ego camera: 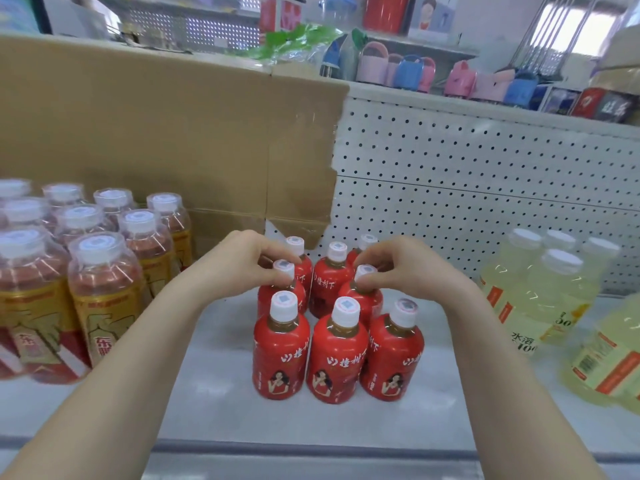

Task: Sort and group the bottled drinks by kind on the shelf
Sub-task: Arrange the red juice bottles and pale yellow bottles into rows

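From my remote station I record the red bottles [337,355] standing upright in a tight cluster at the centre of the shelf [214,403], white caps up, bodies touching. The left hand [242,258] grasps: thumb and fingertips pinch the cap of the middle-left bottle [273,296], just behind the front row. The right hand [398,265] grasps in the same manner, pinching the cap of the middle-right bottle [360,296]. I cannot tell whether either bottle is lifted off the shelf. A block of gold-labelled bottles [104,299] stands apart to the left of the cluster. Pale yellow bottles [540,292] stand apart to the right, near the pegboard back panel [485,188]. A cardboard sheet [156,126] stands upright behind the gold-labelled block
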Motion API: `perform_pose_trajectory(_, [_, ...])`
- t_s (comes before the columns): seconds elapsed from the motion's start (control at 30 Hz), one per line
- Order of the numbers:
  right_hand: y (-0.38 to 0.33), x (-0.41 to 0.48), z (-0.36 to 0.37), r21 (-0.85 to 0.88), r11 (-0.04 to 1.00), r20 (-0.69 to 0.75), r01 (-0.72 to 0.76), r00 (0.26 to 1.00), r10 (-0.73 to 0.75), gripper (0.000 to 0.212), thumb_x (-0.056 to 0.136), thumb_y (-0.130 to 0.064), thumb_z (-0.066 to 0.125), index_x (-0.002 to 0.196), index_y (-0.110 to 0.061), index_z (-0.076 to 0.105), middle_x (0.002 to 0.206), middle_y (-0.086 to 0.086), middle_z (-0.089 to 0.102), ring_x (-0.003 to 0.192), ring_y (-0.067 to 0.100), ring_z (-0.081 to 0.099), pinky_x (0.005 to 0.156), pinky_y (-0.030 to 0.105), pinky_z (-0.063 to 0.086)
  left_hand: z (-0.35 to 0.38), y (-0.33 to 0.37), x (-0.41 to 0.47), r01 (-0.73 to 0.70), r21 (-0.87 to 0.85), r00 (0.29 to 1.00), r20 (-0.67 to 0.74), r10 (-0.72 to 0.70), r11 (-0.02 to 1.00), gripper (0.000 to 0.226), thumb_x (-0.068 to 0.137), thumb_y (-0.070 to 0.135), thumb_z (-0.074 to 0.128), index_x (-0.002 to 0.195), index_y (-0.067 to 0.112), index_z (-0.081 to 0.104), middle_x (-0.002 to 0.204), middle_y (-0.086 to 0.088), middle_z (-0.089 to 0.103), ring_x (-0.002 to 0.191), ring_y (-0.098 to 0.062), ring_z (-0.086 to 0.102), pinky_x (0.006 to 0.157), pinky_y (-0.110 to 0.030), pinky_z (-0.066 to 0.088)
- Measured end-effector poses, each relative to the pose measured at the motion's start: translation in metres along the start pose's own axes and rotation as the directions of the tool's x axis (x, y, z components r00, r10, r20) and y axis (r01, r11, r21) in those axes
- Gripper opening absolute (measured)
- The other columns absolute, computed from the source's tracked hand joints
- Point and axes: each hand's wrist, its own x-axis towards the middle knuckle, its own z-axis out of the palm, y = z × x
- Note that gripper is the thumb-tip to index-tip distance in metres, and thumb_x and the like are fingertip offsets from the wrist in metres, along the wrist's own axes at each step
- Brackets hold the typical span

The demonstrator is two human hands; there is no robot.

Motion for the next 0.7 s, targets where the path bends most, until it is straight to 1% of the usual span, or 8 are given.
perform_pose_trajectory(0.1, [-0.003,0.004,0.006,0.011,0.999,0.008,0.042,0.999,-0.042,0.02,0.082,-0.021,0.08,0.101,-0.026,0.077,0.083,-0.016,0.074,0.066,-0.009,0.063,0.063,0.009,0.043,0.001,-0.003,-0.005,-0.012,-0.056,1.0,0.0,0.012,0.998,0.031,0.085,0.025,0.077,0.112,0.04,0.074,0.102,0.019,0.071,0.093,0.007,0.064,0.073,-0.009,0.048])
perform_pose_trajectory(0.23, [0.001,0.001,0.009,-0.021,0.998,-0.039,0.053,0.998,-0.054,0.022,0.089,-0.023,0.072,0.108,-0.032,0.074,0.096,-0.009,0.074,0.063,0.0,0.063,0.059,0.022,0.049,0.009,-0.006,-0.011,-0.037,-0.088,0.997,-0.075,0.03,0.995,0.03,0.088,0.024,0.074,0.114,0.039,0.072,0.098,0.021,0.068,0.095,0.0,0.065,0.076,-0.013,0.047])
perform_pose_trajectory(0.3, [0.0,-0.001,0.01,-0.018,0.997,-0.032,0.077,0.996,-0.077,0.024,0.093,-0.021,0.069,0.113,-0.034,0.073,0.099,-0.009,0.072,0.059,-0.004,0.062,0.057,0.016,0.049,0.011,-0.007,-0.013,-0.057,-0.091,0.995,-0.084,0.049,0.994,0.029,0.09,0.022,0.071,0.113,0.04,0.072,0.106,0.015,0.072,0.097,0.001,0.066,0.081,-0.016,0.05])
perform_pose_trajectory(0.37, [0.0,-0.001,0.011,0.032,0.994,0.005,0.101,0.995,-0.102,0.029,0.095,-0.019,0.067,0.111,-0.043,0.072,0.103,-0.014,0.073,0.077,0.009,0.072,0.072,0.033,0.061,0.012,-0.008,-0.014,-0.074,-0.11,0.996,-0.051,0.069,0.991,0.031,0.092,0.02,0.069,0.112,0.044,0.071,0.11,0.017,0.072,0.095,0.008,0.065,0.079,-0.009,0.049])
perform_pose_trajectory(0.4, [0.0,-0.001,0.013,0.047,0.994,0.025,0.1,0.995,-0.101,0.032,0.095,-0.019,0.067,0.11,-0.047,0.071,0.105,-0.015,0.073,0.089,0.024,0.074,0.08,0.048,0.061,0.012,-0.007,-0.014,-0.076,-0.122,0.997,-0.034,0.073,0.99,0.032,0.093,0.019,0.067,0.113,0.044,0.07,0.111,0.018,0.072,0.096,0.01,0.064,0.078,-0.007,0.049])
perform_pose_trajectory(0.47, [0.001,-0.001,0.014,0.071,0.993,0.068,0.093,0.993,-0.098,0.037,0.095,-0.019,0.066,0.11,-0.052,0.07,0.105,-0.016,0.074,0.1,0.04,0.07,0.086,0.061,0.057,0.014,-0.005,-0.014,-0.067,-0.128,0.998,-0.019,0.065,0.99,0.034,0.094,0.019,0.066,0.116,0.045,0.069,0.114,0.018,0.071,0.097,0.011,0.064,0.08,-0.008,0.049])
perform_pose_trajectory(0.6, [0.012,0.002,-0.001,0.161,0.983,-0.079,0.088,0.994,-0.076,0.034,0.098,-0.012,0.063,0.125,-0.032,0.068,0.118,-0.01,0.073,0.11,0.013,0.069,0.101,0.042,0.054,0.014,-0.001,-0.016,-0.054,-0.139,0.998,-0.036,0.05,0.989,0.033,0.097,0.021,0.061,0.122,0.043,0.068,0.121,0.018,0.068,0.105,0.009,0.061,0.087,-0.014,0.05])
perform_pose_trajectory(0.7, [0.03,0.017,-0.012,-0.011,1.0,-0.235,-0.01,0.972,0.007,0.043,0.102,-0.011,0.055,0.141,-0.028,0.056,0.135,-0.01,0.059,0.124,0.009,0.055,0.101,0.028,0.045,0.012,0.008,-0.019,-0.064,-0.146,0.993,-0.112,0.048,0.987,0.028,0.098,0.022,0.059,0.119,0.036,0.071,0.12,0.018,0.068,0.111,0.002,0.06,0.097,-0.029,0.053])
